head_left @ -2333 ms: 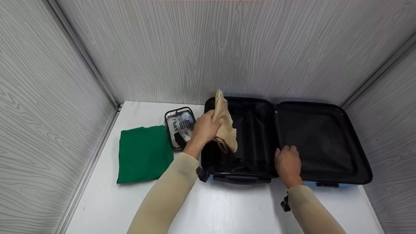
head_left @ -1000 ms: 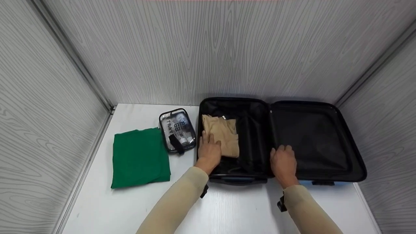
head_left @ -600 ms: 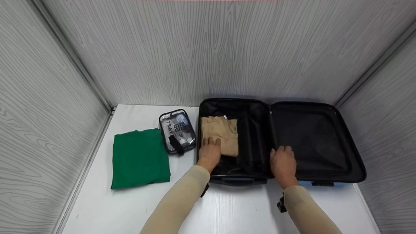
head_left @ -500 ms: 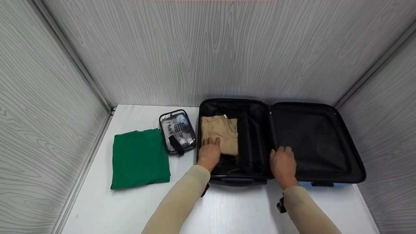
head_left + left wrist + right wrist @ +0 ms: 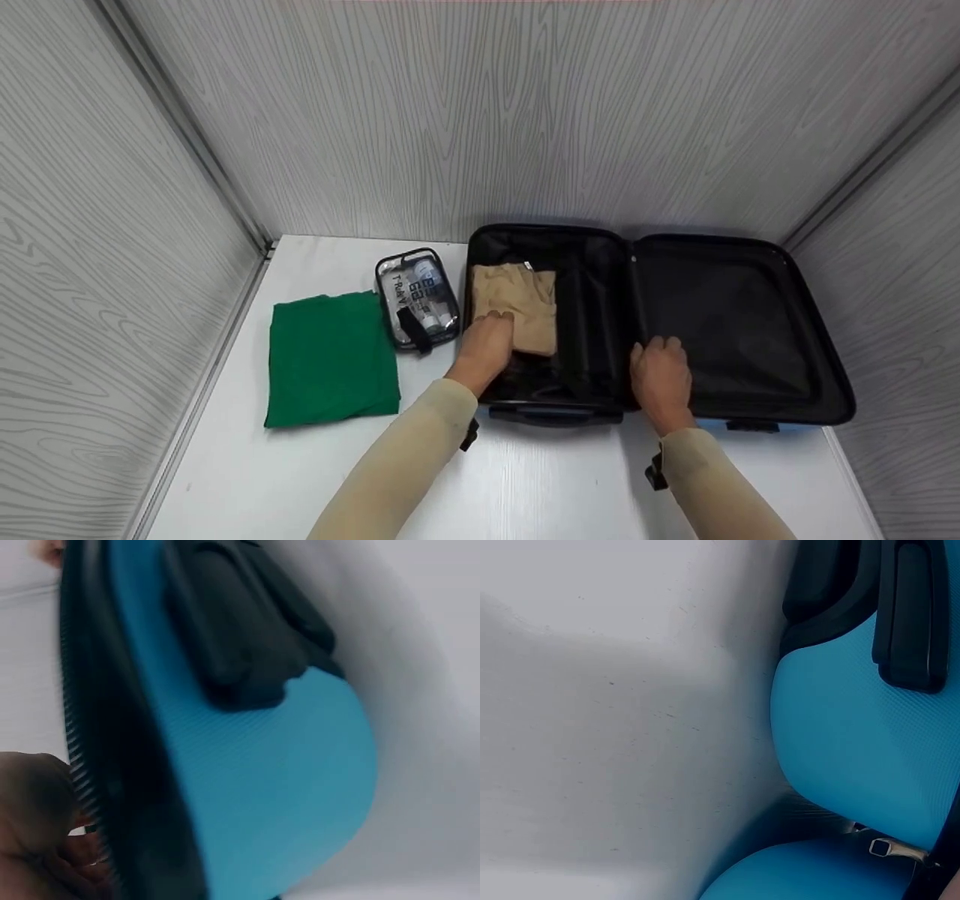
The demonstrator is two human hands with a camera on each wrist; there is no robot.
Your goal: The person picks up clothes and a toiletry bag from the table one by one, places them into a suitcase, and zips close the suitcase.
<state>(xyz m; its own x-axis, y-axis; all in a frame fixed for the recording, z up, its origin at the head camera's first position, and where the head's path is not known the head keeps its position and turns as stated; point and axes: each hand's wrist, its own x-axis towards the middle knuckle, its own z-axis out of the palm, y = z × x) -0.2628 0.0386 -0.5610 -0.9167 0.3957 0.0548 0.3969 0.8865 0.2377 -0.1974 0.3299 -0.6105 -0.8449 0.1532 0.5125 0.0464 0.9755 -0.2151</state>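
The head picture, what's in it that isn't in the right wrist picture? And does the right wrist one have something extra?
Only the head picture shows the green cloth and the clear bag on the table, the tan cloth inside the suitcase, and the left hand on that cloth.

Only the right wrist picture shows the little metal zipper pull.

Both show part of the suitcase, with some blue outside, its black handle, and the white table.
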